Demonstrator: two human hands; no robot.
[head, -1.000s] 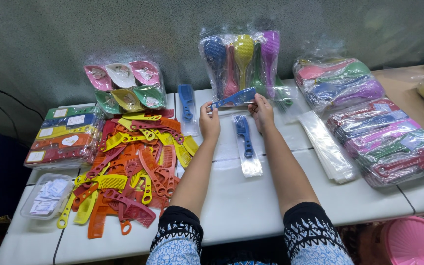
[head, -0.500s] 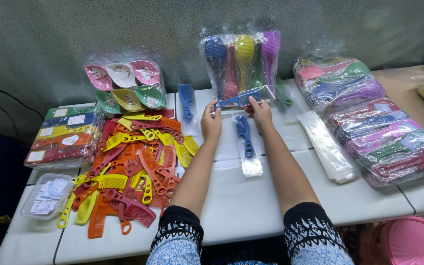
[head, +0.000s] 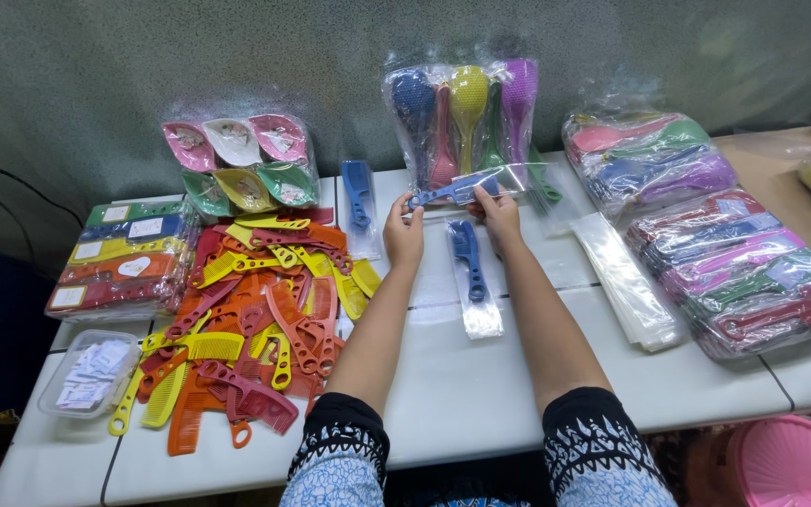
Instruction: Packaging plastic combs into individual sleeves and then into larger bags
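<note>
Both hands are raised over the far middle of the white desk (head: 481,394). The left hand (head: 404,228) pinches the handle end of a blue comb (head: 443,192) between its fingers, while the right hand (head: 497,214) pinches the mouth of a clear plastic sleeve (head: 509,178), the comb's toothed end lying partly inside it. Held level between the hands, comb and sleeve stay lined up. Just below them lies a bagged blue comb (head: 469,263). A pile of loose combs (head: 255,310) sits to the left, empty clear sleeves (head: 626,282) to the right, stacks of packed combs (head: 753,272) beyond.
</note>
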